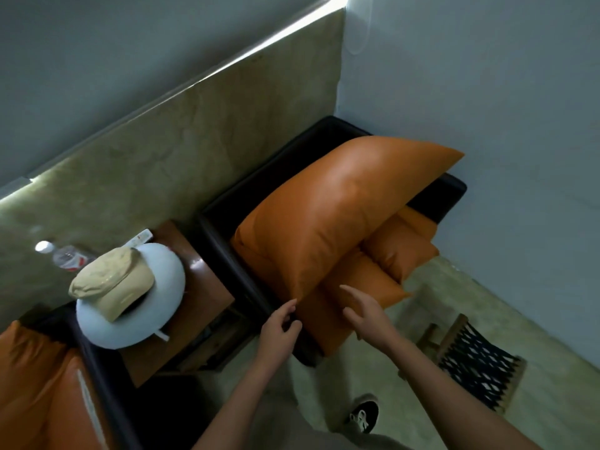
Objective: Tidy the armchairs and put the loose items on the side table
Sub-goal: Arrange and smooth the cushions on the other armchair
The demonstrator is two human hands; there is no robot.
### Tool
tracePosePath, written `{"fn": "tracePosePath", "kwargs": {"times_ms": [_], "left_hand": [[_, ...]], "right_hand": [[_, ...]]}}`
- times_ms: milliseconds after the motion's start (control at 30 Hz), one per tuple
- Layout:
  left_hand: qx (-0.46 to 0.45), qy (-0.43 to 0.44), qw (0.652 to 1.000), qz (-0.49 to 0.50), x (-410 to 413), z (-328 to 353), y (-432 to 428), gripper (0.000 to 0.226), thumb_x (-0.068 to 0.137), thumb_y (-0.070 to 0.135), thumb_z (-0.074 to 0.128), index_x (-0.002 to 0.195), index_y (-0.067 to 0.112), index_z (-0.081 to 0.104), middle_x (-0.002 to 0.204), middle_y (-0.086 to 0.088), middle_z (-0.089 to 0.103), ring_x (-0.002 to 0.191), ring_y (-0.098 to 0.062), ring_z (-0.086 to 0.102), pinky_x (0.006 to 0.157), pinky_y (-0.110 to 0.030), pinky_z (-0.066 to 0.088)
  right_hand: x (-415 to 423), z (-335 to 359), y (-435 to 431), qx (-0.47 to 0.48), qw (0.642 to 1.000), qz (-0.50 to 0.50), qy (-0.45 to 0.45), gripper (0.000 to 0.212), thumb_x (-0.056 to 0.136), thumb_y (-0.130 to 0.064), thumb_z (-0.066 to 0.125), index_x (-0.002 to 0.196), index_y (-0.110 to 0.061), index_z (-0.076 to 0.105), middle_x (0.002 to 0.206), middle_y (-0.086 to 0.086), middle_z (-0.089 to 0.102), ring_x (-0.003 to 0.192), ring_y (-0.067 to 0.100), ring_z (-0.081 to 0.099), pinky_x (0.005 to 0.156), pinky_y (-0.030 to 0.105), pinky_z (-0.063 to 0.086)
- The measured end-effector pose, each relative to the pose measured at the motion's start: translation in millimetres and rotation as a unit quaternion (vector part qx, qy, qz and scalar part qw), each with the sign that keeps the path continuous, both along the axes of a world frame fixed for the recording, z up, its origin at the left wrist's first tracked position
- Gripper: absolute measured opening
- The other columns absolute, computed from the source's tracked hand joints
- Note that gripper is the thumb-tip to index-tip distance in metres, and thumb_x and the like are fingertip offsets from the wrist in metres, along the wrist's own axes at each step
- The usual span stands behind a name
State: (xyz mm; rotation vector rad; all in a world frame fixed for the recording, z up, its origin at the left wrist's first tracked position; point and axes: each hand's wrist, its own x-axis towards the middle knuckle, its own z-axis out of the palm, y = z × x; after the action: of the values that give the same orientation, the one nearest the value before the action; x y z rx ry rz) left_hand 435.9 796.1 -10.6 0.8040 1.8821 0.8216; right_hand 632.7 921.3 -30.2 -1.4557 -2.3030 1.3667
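Directly beyond both hands, the big orange cushion (341, 203) leans across the dark armchair (233, 264). The left hand (281, 326) curls at its lower corner, and I cannot tell whether it grips. The right hand (363, 315) is spread wide, holding nothing. Left of them, the side table (207, 297) carries a neck pillow (168, 277) and a cap (113, 284).

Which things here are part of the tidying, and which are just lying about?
Job: armchair, big cushion, small cushions, side table, neck pillow, cap, bottle, remote, second armchair.
Lying about: stool, shoe.

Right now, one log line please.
left hand at cushion corner | right hand open | side table: cap on neck pillow
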Motion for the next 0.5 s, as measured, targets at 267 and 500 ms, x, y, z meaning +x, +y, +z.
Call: {"fn": "tracePosePath", "kwargs": {"times_ms": [267, 500], "left_hand": [[0.06, 0.039, 0.997, 0.035, 16.4, 10.5, 53.4, 0.044, 0.1, 0.03, 0.056, 0.143, 0.032, 0.048, 0.133, 0.016, 0.052, 0.122, -0.002, 0.05, 0.098, -0.023, 0.045], [0.103, 0.121, 0.986, 0.039, 14.1, 9.7, 146.3, 0.042, 0.099, 0.036, 0.055, 0.141, 0.03, 0.05, 0.132, 0.01, 0.057, 0.12, -0.008, 0.054, 0.1, -0.033, 0.05]], "right_hand": [[3.8, 12.8, 60.5, 0.033, 0.999, -0.005, 0.041, 0.056, 0.098, -0.02, 0.057, 0.151, -0.022, 0.04, 0.153, -0.001, 0.044, 0.142, 0.016, 0.039, 0.118, 0.035, 0.032], [4.4, 15.4, 137.1, 0.064, 0.997, 0.016, 0.037, 0.057, 0.099, -0.022, 0.058, 0.152, -0.026, 0.038, 0.153, -0.004, 0.041, 0.143, 0.014, 0.034, 0.119, 0.033, 0.029]]}}
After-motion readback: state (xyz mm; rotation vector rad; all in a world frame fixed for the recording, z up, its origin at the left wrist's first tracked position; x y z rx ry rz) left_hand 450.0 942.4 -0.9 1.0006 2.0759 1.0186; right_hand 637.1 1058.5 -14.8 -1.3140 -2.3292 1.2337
